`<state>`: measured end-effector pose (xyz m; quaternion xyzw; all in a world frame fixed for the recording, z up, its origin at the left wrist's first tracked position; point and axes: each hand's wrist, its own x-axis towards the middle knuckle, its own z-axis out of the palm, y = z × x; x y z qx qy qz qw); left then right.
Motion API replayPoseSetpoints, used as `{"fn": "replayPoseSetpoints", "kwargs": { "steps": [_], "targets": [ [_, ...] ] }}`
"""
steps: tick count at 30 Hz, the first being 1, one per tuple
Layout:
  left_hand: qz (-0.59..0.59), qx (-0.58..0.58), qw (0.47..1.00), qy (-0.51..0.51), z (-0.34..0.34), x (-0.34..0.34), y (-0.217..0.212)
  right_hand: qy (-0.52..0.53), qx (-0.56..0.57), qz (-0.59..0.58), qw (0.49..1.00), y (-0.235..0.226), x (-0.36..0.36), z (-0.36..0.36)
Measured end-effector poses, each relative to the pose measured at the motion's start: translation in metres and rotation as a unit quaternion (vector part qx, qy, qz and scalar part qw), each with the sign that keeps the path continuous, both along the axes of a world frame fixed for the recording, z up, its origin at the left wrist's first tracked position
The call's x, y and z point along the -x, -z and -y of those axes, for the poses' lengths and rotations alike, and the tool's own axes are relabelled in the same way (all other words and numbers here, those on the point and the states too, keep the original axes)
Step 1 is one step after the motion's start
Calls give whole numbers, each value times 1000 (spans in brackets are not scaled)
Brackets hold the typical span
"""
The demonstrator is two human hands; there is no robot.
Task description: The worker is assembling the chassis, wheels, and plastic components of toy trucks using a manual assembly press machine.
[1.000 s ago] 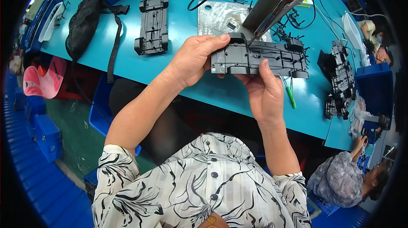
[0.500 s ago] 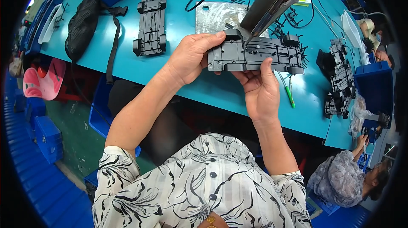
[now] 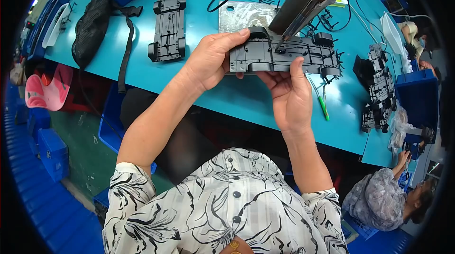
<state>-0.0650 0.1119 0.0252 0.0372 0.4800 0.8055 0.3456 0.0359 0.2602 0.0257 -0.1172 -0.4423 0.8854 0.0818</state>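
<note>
A black plastic toy-car chassis [image 3: 253, 57] lies level between my hands, its ribbed side up. My left hand [image 3: 206, 62] grips its left end, thumb on top near a wheel arch and fingers underneath. My right hand [image 3: 293, 95] holds the near edge, with the thumb on top and the other fingers partly hidden below. The thin rod of a standing tool [image 3: 293, 26] comes down onto the middle of the chassis. Whether its tip touches the plastic is hard to make out. Under the tool is a worn metal plate [image 3: 244, 15].
Another black chassis [image 3: 169, 31] lies left on the turquoise table [image 3: 208, 107], beside a black mesh bag [image 3: 92, 31]. Stacked chassis [image 3: 379, 88] are at the right. A green-handled tool [image 3: 323, 108] and small black parts [image 3: 327, 17] lie nearby. A co-worker [image 3: 379, 197] sits at lower right.
Both hands have shifted the chassis slightly away from me and a little left. The rod now meets it nearer the middle of its width. Both grips are unchanged.
</note>
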Motion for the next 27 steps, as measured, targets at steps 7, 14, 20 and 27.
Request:
{"fn": "replayPoseSetpoints", "kwargs": {
  "steps": [7, 14, 20, 27],
  "targets": [
    [0, -4, 1000, -3, 0, 0, -1, 0, 4, 0, 1000, -1, 1, 2],
    [3, -9, 1000, 1, 1, 2, 1, -4, 3, -4, 1000, 0, 2, 2],
    [14, -15, 1000, -4, 0, 3, 6, -1, -9, 0, 1000, -1, 2, 1],
    [20, -23, 1000, 6, -1, 3, 8, 5, -14, -3, 1000, -4, 2, 4]
  ]
}}
